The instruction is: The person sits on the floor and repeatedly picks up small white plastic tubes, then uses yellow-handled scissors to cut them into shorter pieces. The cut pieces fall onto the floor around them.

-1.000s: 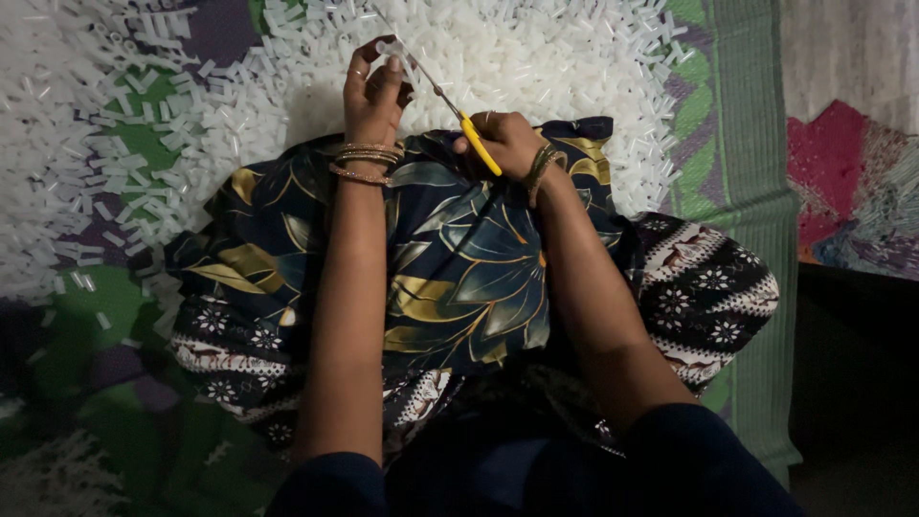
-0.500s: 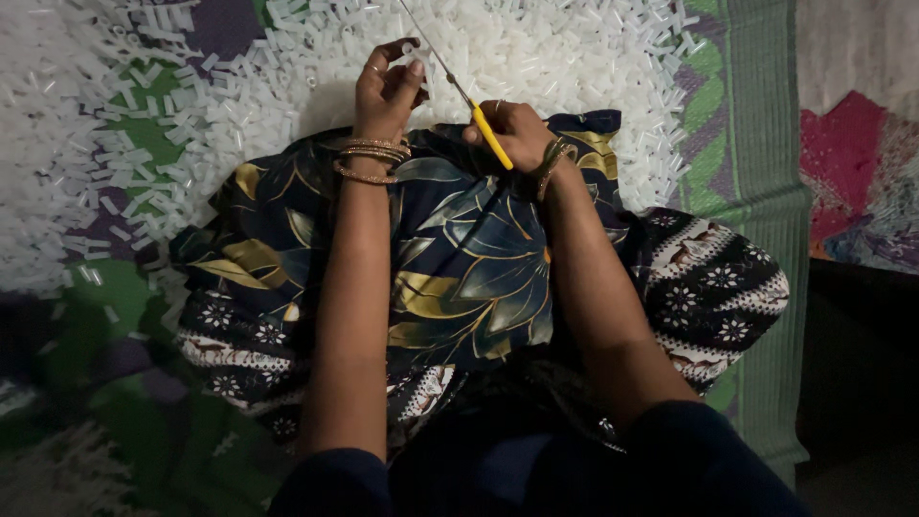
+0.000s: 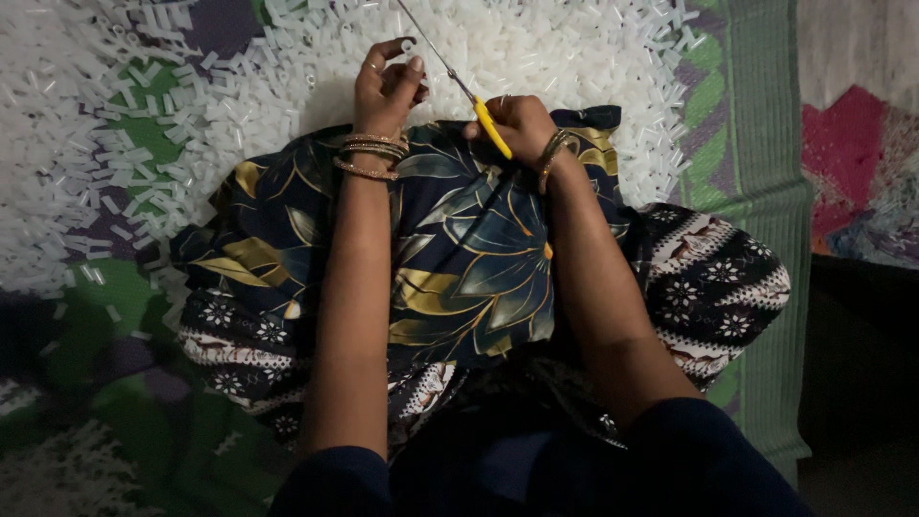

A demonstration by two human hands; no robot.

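Over the far edge of the lap, above a dark blue cloth printed with gold and teal leaves, the left hand pinches a small white plastic tube piece between thumb and fingertips, the fingers curled closed around it. The right hand is clenched on the yellow handle of a thin metal needle tool, whose shaft slants up toward the far edge of the green patterned floor mat.

To do this step well, it seems best to keep the tube steady near the shaft, line its bore up with the point, and slide it on without forcing; the pieces look light and likely to slip or roll.

Beyond the hands lies a wide heap of short white plastic tube pieces, spread loose across the far side of the mat and trailing down its left edge. No bowl, tray or box shows; the mat alone carries the pieces. Gold bangles circle the left wrist. At the right edge of the mat lies a red and pink patchwork cloth.
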